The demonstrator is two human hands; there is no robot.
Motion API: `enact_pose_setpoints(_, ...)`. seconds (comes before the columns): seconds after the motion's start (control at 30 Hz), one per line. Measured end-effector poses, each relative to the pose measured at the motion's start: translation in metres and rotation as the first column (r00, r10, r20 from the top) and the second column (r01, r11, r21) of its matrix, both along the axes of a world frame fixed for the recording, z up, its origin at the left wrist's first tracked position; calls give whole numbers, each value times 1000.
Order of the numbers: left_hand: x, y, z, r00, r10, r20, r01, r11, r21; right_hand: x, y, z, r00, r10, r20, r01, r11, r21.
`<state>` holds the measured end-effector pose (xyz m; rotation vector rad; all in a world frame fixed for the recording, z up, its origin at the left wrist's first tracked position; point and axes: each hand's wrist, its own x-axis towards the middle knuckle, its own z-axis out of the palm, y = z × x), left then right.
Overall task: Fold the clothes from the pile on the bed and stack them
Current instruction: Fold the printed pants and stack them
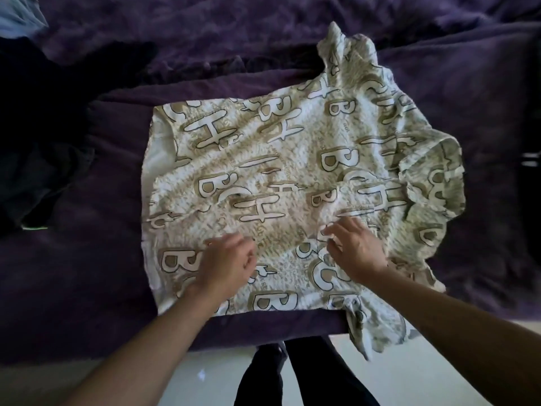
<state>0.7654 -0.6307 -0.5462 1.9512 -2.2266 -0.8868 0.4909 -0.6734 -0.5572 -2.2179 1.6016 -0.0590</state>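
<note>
Fingers [246, 253] of the left hand [225, 265] curled loosely on the shirt [278, 171], gripping nothing I could tell; the right hand [354, 247] lay spread flat, likely smoothing it across the bed [87, 273] for folding.

Dark clothes [35, 136] (perhaps the pile) cut off at left edge.

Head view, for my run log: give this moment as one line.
stage: smoothing | item: cream letter-printed shirt flat on purple blanket | left hand: on shirt | right hand: on shirt
</note>
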Motion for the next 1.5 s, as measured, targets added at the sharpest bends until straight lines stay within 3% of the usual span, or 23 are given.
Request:
enact_pose_setpoints(0.07,-24,35,-10,976,-210,59,200,969,144,-28,33,2,997,-60,-52,61,998,4)
enact_pose_setpoints(0.13,-29,63,-20,933,-312,177,274,938,213,-62,67,2,981,-150,-121,153,988,15)
enact_pose_setpoints(0.27,-9,97,-28,940,-239,243,203,965,164,-126,116,4,846,-416,-332,453,891,38)
enact_pose_setpoints(0.3,-5,103,-28,949,-201,241,174,976,131,-136,121,5,783,-513,-353,567,822,63)
enact_pose_setpoints(0.4,-1,110,-28,958,-116,261,103,993,62,-141,117,6,477,-837,-267,879,447,168)
enact_pose_setpoints(0.47,2,109,-29,944,-70,321,54,997,59,-134,106,6,376,-903,-208,904,307,299)
enact_pose_setpoints(0.6,20,106,-26,928,6,373,-48,993,104,-122,104,19,300,-930,-213,782,112,613)
enact_pose_setpoints(0.7,35,93,-6,949,99,298,-108,994,14,-121,88,40,179,-983,-40,780,117,614)
enact_pose_setpoints(0.83,56,45,25,940,222,260,-184,969,-166,-108,29,75,136,-966,222,820,235,521)
enact_pose_setpoints(0.97,73,-18,49,919,335,208,-259,911,-322,-89,-55,111,-18,-914,406,646,299,703)
enact_pose_setpoints(1.07,83,-65,55,905,388,176,-307,880,-364,-74,-114,128,80,-876,475,570,431,699)
enact_pose_setpoints(1.13,89,-97,57,892,423,158,-336,857,-391,-67,-154,129,14,-886,464,559,392,731)
enact_pose_setpoints(1.33,98,-201,44,802,550,233,-451,813,-368,-50,-277,103,-64,-933,354,499,277,821)
enact_pose_setpoints(1.4,101,-233,34,766,591,255,-497,795,-349,-43,-314,96,-2,-939,344,450,306,839)
enact_pose_setpoints(1.43,101,-247,28,747,609,267,-516,784,-345,-42,-333,86,131,-929,346,473,366,802)
enact_pose_setpoints(1.47,101,-257,22,729,625,279,-528,773,-350,-41,-348,79,337,-873,353,515,485,707)
enact_pose_setpoints(1.5,98,-264,16,721,628,292,-524,770,-364,-40,-355,70,600,-748,282,589,652,477)
